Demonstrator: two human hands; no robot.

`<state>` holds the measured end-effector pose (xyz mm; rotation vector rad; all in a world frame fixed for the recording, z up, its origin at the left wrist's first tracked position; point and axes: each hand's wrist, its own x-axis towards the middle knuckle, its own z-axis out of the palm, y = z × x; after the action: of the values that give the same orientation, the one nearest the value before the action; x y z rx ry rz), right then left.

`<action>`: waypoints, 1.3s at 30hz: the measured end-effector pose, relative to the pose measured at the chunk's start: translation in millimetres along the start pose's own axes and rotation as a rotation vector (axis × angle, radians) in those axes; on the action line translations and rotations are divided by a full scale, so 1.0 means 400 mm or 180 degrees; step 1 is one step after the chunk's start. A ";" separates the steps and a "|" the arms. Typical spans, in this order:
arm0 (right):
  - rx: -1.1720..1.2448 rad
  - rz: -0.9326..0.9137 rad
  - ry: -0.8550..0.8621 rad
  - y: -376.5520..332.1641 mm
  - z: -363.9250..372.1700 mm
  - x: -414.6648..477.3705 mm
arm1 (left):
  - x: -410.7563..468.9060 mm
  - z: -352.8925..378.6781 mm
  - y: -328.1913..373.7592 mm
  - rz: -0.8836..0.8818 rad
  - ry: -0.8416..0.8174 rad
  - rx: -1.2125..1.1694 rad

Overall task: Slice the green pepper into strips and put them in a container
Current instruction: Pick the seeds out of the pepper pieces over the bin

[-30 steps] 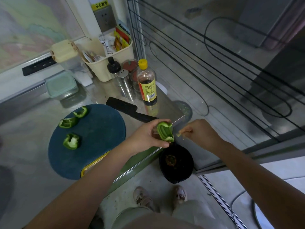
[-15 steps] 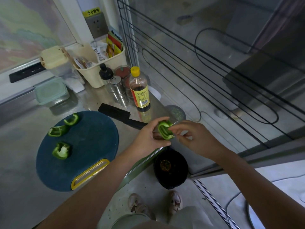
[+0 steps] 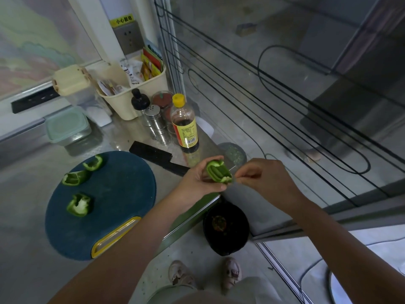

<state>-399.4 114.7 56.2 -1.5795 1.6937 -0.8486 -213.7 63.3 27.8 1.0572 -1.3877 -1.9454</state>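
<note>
My left hand [image 3: 200, 182] grips a green pepper piece [image 3: 218, 172], held past the counter's right edge above a black bin [image 3: 225, 229] on the floor. My right hand [image 3: 265, 178] pinches at the lower end of that piece with thumb and fingertips. Three more pepper pieces [image 3: 79, 205] [image 3: 74, 178] [image 3: 93, 163] lie on the left part of the round dark blue cutting board [image 3: 118, 194]. A black knife [image 3: 157, 156] rests on the counter behind the board. A clear lidded container [image 3: 66, 126] stands at the back left.
A soy sauce bottle [image 3: 185, 123], metal shakers [image 3: 153, 119], spice jars and a cream caddy [image 3: 131, 93] crowd the back of the counter. A glass partition with black lines stands on the right. My feet [image 3: 203, 275] are on the floor beside the bin.
My right hand came in from the right and closed its fingertips on the pepper piece's lower end. The left hand keeps the piece in about the same place above the bin.
</note>
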 end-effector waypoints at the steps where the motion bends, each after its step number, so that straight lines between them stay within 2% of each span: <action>1: 0.0018 0.0067 0.0009 0.006 0.000 -0.001 | -0.001 -0.007 -0.001 -0.0044 -0.0022 -0.0192; 4: -0.0137 0.0287 -0.0082 0.018 0.010 0.000 | -0.006 -0.030 -0.006 -0.0184 -0.0102 -0.0586; 7: -0.0779 0.0300 -0.0216 0.023 0.027 0.016 | -0.016 -0.049 -0.006 -0.0323 -0.0078 -0.0916; 11: -0.1236 0.0339 -0.0196 0.028 0.058 0.051 | -0.038 -0.084 0.007 -0.0318 0.0054 -0.1068; 14: -0.1579 0.0296 -0.0557 0.018 0.087 0.085 | -0.057 -0.122 0.028 -0.0395 0.0188 -0.1156; 17: -0.1412 0.0242 -0.0872 -0.014 0.129 0.111 | -0.077 -0.180 0.028 -0.0395 0.0451 -0.1098; 21: -0.0868 0.0270 -0.0849 -0.082 0.219 0.149 | -0.116 -0.273 0.030 -0.0545 0.1029 -0.0381; 24: -0.0902 -0.0001 -0.0993 -0.132 0.313 0.187 | -0.143 -0.370 0.032 -0.0688 0.1545 0.0173; 27: -0.1020 -0.0120 -0.1369 -0.171 0.413 0.222 | -0.156 -0.468 0.035 -0.0854 0.1922 0.0560; 29: -0.1168 -0.0183 -0.1572 -0.190 0.475 0.242 | -0.151 -0.519 0.039 -0.0992 0.2169 0.0631; 34: -0.1513 -0.0274 -0.1832 -0.203 0.581 0.258 | -0.104 -0.600 0.014 -0.1262 0.2581 0.1029; 36: -0.1712 -0.0324 -0.1941 -0.198 0.605 0.259 | -0.082 -0.619 0.004 -0.1223 0.2607 0.1286; 39: -0.1981 -0.0335 -0.2113 -0.192 0.625 0.266 | -0.065 -0.636 -0.005 -0.1059 0.2439 0.2091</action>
<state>-155.8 -1.1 -27.1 -2.0595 1.4337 0.2121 11.9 -51.6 -9.5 2.1589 -1.4430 -1.0130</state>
